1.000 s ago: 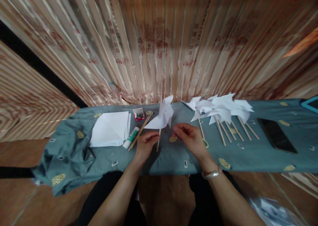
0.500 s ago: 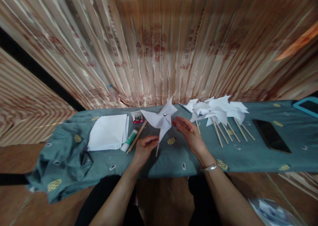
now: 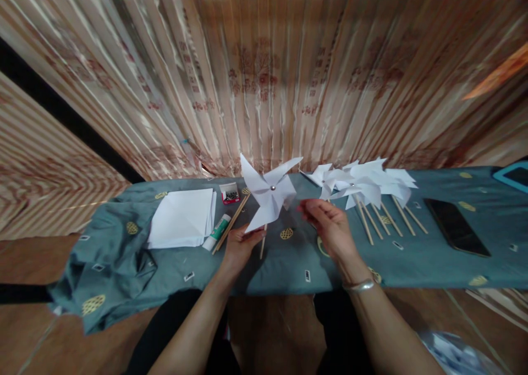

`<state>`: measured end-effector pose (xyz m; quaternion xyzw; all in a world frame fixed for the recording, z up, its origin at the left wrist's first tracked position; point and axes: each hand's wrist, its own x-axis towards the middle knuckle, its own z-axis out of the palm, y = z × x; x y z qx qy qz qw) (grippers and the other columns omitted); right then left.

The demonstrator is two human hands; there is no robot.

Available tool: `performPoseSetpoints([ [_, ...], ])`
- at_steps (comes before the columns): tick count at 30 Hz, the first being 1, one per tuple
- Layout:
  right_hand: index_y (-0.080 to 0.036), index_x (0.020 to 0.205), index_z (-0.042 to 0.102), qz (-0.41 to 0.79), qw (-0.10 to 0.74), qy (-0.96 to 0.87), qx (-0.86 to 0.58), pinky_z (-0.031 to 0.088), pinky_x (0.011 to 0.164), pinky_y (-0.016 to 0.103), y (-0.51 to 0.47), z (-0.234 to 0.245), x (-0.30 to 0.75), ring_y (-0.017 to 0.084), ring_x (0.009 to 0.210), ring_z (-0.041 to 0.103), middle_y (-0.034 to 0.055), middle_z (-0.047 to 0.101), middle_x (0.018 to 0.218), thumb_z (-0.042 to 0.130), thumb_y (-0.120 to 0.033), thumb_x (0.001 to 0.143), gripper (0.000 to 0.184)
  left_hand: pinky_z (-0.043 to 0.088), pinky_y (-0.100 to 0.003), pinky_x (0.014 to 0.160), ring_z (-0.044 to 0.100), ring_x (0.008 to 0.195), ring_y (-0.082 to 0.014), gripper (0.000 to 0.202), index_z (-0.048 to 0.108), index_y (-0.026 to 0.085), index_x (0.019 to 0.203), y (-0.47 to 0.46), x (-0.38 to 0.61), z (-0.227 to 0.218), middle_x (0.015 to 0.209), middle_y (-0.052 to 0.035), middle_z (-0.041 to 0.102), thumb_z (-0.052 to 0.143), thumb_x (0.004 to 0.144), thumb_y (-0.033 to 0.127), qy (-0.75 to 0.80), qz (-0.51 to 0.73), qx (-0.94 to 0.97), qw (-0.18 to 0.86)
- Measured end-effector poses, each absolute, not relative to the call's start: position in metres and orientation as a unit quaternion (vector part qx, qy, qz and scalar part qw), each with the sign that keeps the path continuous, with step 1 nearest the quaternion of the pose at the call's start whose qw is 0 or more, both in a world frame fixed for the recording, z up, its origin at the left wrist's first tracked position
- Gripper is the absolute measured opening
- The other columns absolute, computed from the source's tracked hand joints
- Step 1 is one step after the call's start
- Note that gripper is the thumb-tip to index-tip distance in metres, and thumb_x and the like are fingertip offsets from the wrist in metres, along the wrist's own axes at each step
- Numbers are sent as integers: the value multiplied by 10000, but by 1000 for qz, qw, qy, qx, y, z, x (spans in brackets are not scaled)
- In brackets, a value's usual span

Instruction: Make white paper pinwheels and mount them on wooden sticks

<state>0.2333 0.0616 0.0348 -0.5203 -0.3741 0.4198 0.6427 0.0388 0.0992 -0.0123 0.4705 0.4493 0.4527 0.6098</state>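
A white paper pinwheel [image 3: 270,191] with a shiny pin at its centre is held upright over the cloth-covered table. My left hand [image 3: 241,246] is closed on its wooden stick just below the blades. To the right of the blades is my right hand [image 3: 328,224], apart from them, its fingers partly bent and the fingertips blurred; nothing shows in it. Beside my left hand lie loose wooden sticks [image 3: 231,224] and a green-and-white glue stick [image 3: 216,232]. A small red-and-white box of pins [image 3: 229,193] stands behind them.
A stack of white paper [image 3: 181,218] lies at the left. Several finished pinwheels [image 3: 363,182] overlap at the right, near a black phone [image 3: 456,226]. A blue-framed device [image 3: 511,177] lies at the far right. The curtain [image 3: 264,89] hangs behind the table [image 3: 264,279].
The pinwheel's blades have turned on the stick. My right hand has drawn slightly right and down from the blades, its fingers more bent. My left hand keeps hold of the stick.
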Motion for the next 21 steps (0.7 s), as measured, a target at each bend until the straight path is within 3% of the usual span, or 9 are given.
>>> performPoseSetpoints([
  [3,-239,910,712,341,682,-359,-539,536,806,341,69,30,247,185,879,676,54,755,957,777,-450,679,319,546,-386,826,698,807,-252,262,772,166,743,97,39,-8,791,-62,767,822,527,304,449,439,472,619],
  [5,-252,962,700,356,676,-372,-528,520,870,357,72,27,250,197,972,666,51,744,1021,798,-444,650,379,542,-386,839,701,813,-253,266,775,167,743,96,40,-6,800,-63,770,824,521,306,447,427,474,627],
  [15,-220,917,733,453,628,-368,-514,480,597,249,63,29,237,137,645,629,8,722,723,808,-453,641,369,534,-310,754,681,741,-202,178,777,200,725,97,36,-5,753,-38,762,789,581,303,458,423,519,585],
  [21,-215,883,727,533,599,-345,-488,480,563,249,58,32,219,150,634,655,11,727,702,825,-466,608,385,526,-303,734,671,725,-197,176,774,188,708,99,37,-7,738,-39,751,788,576,304,456,432,514,585],
])
